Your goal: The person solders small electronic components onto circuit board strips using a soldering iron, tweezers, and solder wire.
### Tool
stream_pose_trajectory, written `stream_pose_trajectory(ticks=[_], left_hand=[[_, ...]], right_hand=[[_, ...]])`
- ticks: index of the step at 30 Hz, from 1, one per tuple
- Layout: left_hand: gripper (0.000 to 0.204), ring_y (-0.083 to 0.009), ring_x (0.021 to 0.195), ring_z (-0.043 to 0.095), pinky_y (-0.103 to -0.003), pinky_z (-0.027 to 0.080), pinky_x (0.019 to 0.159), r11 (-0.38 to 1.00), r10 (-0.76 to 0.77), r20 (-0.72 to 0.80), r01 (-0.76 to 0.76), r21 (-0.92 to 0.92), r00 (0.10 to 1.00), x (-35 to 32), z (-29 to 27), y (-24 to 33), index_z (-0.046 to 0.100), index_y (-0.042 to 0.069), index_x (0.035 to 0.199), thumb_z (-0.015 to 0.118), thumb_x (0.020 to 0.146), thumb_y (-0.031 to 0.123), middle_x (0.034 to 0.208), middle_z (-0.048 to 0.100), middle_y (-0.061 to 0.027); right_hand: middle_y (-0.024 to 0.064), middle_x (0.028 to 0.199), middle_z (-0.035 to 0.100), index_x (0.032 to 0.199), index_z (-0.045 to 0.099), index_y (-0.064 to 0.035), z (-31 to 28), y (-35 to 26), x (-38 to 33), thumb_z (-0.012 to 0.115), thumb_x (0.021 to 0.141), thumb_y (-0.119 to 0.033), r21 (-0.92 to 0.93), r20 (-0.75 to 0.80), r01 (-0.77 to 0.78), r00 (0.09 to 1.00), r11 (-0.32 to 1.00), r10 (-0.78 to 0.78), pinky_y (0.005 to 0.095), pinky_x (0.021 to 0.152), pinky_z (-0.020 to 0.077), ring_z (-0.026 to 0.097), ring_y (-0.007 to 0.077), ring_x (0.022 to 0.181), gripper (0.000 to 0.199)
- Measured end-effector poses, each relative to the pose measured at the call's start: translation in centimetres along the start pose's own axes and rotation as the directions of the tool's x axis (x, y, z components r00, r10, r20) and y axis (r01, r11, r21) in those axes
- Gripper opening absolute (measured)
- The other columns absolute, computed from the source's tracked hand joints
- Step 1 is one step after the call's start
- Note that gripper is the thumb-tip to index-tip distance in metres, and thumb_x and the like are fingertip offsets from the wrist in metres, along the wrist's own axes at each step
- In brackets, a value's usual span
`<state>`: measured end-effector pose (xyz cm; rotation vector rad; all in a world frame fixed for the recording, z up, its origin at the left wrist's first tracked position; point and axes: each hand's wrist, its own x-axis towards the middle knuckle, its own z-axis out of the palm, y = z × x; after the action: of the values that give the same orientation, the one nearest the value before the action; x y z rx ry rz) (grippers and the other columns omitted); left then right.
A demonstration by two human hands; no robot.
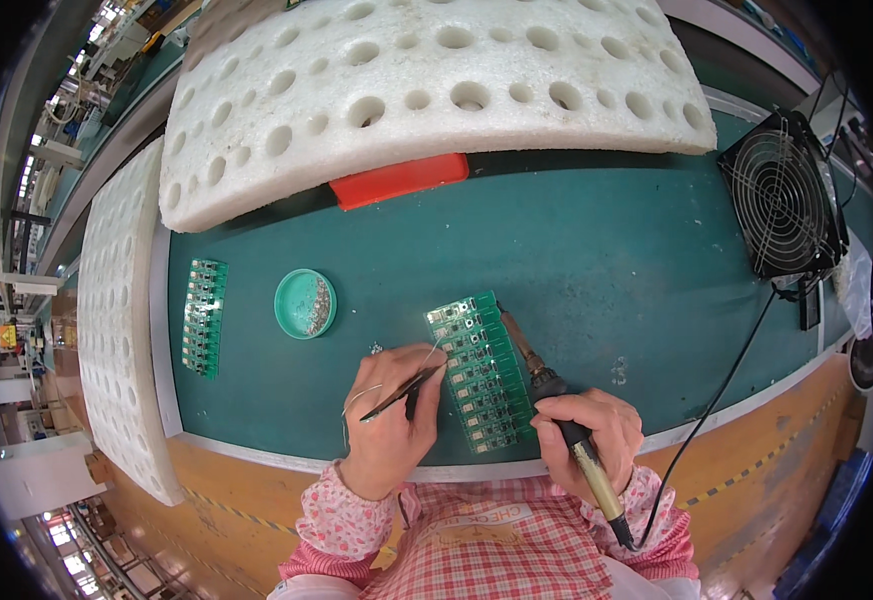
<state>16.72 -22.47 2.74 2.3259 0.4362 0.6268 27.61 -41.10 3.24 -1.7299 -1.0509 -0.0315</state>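
A green circuit board panel with rows of small components lies on the green work mat before me. My right hand is closed around the handle of a soldering iron, whose tip end lies along the panel's upper right edge. At the panel's left side my left hand pinches dark tweezers and a thin strand of solder wire. The wire's end reaches the upper left of the panel, and a loop hangs by the back of the hand. Whether the iron touches a joint I cannot tell.
A round green dish of small metal parts stands to the left, beside a second circuit board panel. White foam blocks with holes line the far side, above a red tray. A black fan stands right; the iron's cord trails near it.
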Motion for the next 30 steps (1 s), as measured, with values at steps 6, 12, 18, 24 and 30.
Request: stream_pose_trajectory(ticks=[6, 12, 18, 24, 30], left_hand=[[0.020, -0.0274, 0.086, 0.066, -0.034, 0.051, 0.078, 0.999, 0.009, -0.002, -0.009, 0.031, 1.000, 0.14, 0.09, 0.07, 0.067, 0.003, 0.101, 0.070, 0.083, -0.006, 0.099, 0.072, -0.0108], [0.021, -0.0275, 0.086, 0.066, -0.035, 0.051, 0.078, 0.999, 0.017, 0.014, -0.017, 0.044, 1.000, 0.13, 0.02, 0.03, 0.067, 0.003, 0.101, 0.071, 0.083, -0.006, 0.100, 0.072, -0.0113], [0.022, -0.0274, 0.085, 0.066, -0.034, 0.051, 0.078, 0.999, 0.027, 0.007, -0.027, 0.043, 1.000, 0.31, 0.05, 0.23, 0.067, 0.003, 0.102, 0.071, 0.083, -0.007, 0.100, 0.072, -0.0116], [0.022, -0.0273, 0.085, 0.067, -0.034, 0.051, 0.077, 0.999, 0.026, 0.004, -0.027, 0.041, 1.000, 0.27, 0.08, 0.08, 0.067, 0.003, 0.102, 0.070, 0.082, -0.008, 0.099, 0.072, -0.0117], [0.023, -0.0269, 0.085, 0.067, -0.034, 0.051, 0.077, 0.999, 0.021, 0.008, -0.021, 0.036, 1.000, 0.29, 0.04, 0.19, 0.067, 0.003, 0.102, 0.071, 0.082, -0.008, 0.100, 0.072, -0.0120]], right_hand=[[0.0073, 0.080, 0.070, 0.104, 0.063, -0.0028, 0.20, 0.12, -0.04, 0.079, 0.076, 0.001, 0.010, -0.017, 0.008, 1.000, 1.000, -0.008, 0.0313, 0.051, 0.0497, 0.062, 0.0206, 0.055, 0.033], [0.0072, 0.079, 0.070, 0.104, 0.064, -0.0026, 0.21, 0.15, -0.07, 0.079, 0.076, 0.001, 0.011, -0.011, 0.009, 1.000, 1.000, -0.009, 0.0311, 0.051, 0.0499, 0.063, 0.0206, 0.055, 0.032], [0.0074, 0.077, 0.070, 0.103, 0.064, -0.0025, 0.02, -0.02, 0.10, 0.078, 0.077, 0.001, 0.037, -0.025, -0.001, 1.000, 0.999, 0.002, 0.0312, 0.051, 0.0502, 0.064, 0.0206, 0.056, 0.030], [0.0076, 0.073, 0.070, 0.103, 0.062, -0.0007, -0.43, 0.04, -0.09, 0.074, 0.087, -0.007, 0.260, -0.045, -0.069, 0.996, 0.963, 0.083, 0.0295, 0.052, 0.0515, 0.065, 0.0179, 0.056, 0.021], [0.0083, 0.074, 0.072, 0.106, 0.060, -0.0020, -0.23, 0.08, 0.17, 0.069, 0.093, -0.010, 0.400, -0.071, -0.044, 0.994, 0.915, 0.079, 0.0311, 0.053, 0.0542, 0.068, 0.0190, 0.058, 0.018]])
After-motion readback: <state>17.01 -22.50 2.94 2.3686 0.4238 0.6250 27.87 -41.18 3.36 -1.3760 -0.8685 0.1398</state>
